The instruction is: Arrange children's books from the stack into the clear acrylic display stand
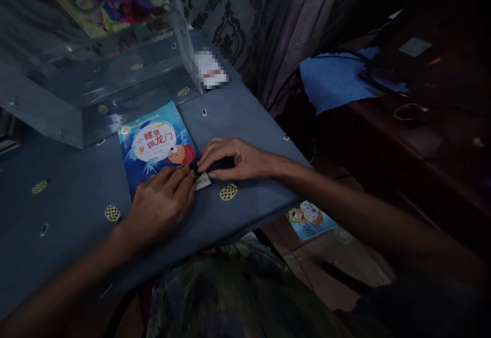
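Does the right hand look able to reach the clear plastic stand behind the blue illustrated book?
Probably yes: only the book and blue-grey tablecloth lie between the right hand and the stand.

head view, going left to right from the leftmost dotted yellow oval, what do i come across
Leftmost dotted yellow oval → left hand → small pale piece between the hands → right hand → blue cloth.

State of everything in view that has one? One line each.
Tabletop book: closed but for a raised lower-right corner
Left hand: resting on book
Right hand: thumb and fingers at that corner
Blue cloth: hanging over an edge
Lower book: cover up, partly hidden
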Tool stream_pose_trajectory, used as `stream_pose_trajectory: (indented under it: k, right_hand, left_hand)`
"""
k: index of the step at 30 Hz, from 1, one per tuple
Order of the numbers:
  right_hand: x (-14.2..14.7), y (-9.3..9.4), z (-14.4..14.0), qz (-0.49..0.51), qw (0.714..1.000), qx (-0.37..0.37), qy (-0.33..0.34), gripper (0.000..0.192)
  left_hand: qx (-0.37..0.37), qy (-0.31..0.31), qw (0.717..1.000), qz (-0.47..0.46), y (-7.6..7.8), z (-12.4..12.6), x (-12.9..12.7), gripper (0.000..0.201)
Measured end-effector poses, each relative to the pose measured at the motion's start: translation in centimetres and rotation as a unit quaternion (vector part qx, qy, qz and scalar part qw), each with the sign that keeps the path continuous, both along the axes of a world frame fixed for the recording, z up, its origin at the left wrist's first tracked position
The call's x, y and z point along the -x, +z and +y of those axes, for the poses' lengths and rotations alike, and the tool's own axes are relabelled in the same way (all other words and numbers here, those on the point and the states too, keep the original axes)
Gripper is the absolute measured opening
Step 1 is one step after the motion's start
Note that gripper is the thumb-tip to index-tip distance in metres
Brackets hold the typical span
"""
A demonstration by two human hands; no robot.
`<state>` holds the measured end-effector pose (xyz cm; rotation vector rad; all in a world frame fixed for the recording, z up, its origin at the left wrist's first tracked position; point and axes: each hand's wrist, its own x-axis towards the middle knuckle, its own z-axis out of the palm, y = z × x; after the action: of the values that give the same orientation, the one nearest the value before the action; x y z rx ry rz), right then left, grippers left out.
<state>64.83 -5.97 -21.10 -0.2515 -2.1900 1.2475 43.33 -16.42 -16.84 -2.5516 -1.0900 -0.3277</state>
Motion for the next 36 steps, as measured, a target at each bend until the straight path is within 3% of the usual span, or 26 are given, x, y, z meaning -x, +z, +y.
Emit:
stream_pose_trajectory:
  k: [36]
  right_hand:
    - [-0.19,0.30,0.13,-0.038,0.999,-0.013,0.006,0.016]
  left_hand:
    - [-0.017,-0.013,1.000,0.015,-0.26,-0.04,-0.03,0.022]
